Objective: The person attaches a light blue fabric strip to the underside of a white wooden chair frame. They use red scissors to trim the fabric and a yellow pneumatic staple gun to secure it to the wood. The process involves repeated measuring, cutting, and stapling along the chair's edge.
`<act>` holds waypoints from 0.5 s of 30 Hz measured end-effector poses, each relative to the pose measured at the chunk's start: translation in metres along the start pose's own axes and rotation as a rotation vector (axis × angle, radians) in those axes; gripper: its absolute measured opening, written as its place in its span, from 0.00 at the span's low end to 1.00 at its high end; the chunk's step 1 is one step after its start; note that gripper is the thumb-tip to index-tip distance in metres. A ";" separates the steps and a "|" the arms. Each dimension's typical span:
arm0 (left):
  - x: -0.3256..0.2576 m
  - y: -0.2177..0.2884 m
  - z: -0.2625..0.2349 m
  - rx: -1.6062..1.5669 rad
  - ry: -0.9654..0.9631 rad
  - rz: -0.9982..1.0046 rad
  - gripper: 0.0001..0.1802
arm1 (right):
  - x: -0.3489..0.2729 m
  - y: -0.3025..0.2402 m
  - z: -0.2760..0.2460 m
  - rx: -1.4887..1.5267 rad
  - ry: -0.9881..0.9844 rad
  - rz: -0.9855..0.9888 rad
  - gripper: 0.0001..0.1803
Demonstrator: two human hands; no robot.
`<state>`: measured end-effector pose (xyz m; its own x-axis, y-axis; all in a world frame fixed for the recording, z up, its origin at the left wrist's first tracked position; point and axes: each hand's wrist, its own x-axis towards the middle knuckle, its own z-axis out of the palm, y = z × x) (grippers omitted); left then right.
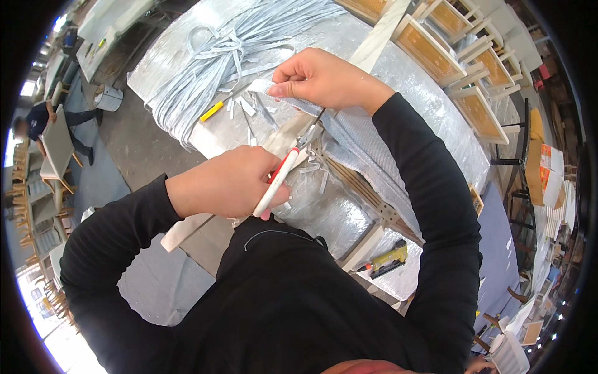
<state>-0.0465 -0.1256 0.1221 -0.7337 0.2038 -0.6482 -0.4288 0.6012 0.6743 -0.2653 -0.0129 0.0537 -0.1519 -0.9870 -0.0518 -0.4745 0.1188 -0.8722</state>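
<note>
My left hand (230, 181) is closed around a pair of pliers (281, 177) with white and red handles. Their metal jaws point up and right, at the edge of a grey woven fabric (370, 146). The fabric lies over a wooden frame (355, 181) in front of me. Farther off, my right hand (327, 81) pinches the lifted edge of that fabric between thumb and fingers. Small pale scraps (246, 109) lie left of the right hand, beside a tool with a yellow handle (212, 111) and a thin shaft.
A large bundle of grey-blue strips (205, 81) covers the far left of the plastic-wrapped worktop (436, 118). A yellow and black staple gun (389, 260) lies near my right forearm. Wooden chair frames (430, 50) stand at the far right. Another person (47, 128) handles a chair at the left.
</note>
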 end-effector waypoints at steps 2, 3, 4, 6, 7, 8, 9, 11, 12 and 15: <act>-0.002 0.005 0.001 -0.020 0.002 -0.039 0.16 | 0.000 0.001 0.002 -0.016 0.021 0.006 0.16; -0.002 0.005 0.004 -0.026 0.034 -0.028 0.16 | 0.001 0.000 0.001 -0.024 0.022 0.011 0.16; -0.002 0.004 0.007 -0.032 0.065 -0.016 0.17 | 0.001 -0.002 0.000 -0.031 0.024 0.016 0.16; 0.001 0.005 0.007 -0.065 0.074 -0.031 0.17 | -0.002 -0.010 -0.004 -0.004 -0.001 0.057 0.16; 0.002 0.005 0.007 -0.082 0.081 -0.039 0.17 | -0.002 -0.015 -0.005 0.008 -0.015 0.076 0.17; 0.004 0.002 0.009 -0.100 0.082 -0.040 0.17 | -0.001 -0.015 -0.001 -0.019 -0.006 0.031 0.17; 0.009 -0.001 0.010 -0.111 0.076 -0.037 0.17 | -0.001 -0.014 0.002 -0.046 0.012 -0.007 0.17; 0.009 -0.002 0.014 -0.067 0.108 -0.024 0.15 | -0.002 -0.014 0.003 -0.075 0.023 -0.040 0.18; 0.008 0.001 0.014 -0.054 0.114 -0.046 0.17 | -0.002 -0.014 0.002 -0.075 0.017 -0.030 0.18; -0.001 0.010 0.015 -0.041 0.118 -0.089 0.18 | 0.004 -0.012 0.003 -0.031 0.128 -0.037 0.20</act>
<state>-0.0419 -0.1083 0.1242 -0.7479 0.0572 -0.6613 -0.5142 0.5801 0.6317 -0.2578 -0.0187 0.0621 -0.2427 -0.9691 0.0444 -0.5076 0.0879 -0.8571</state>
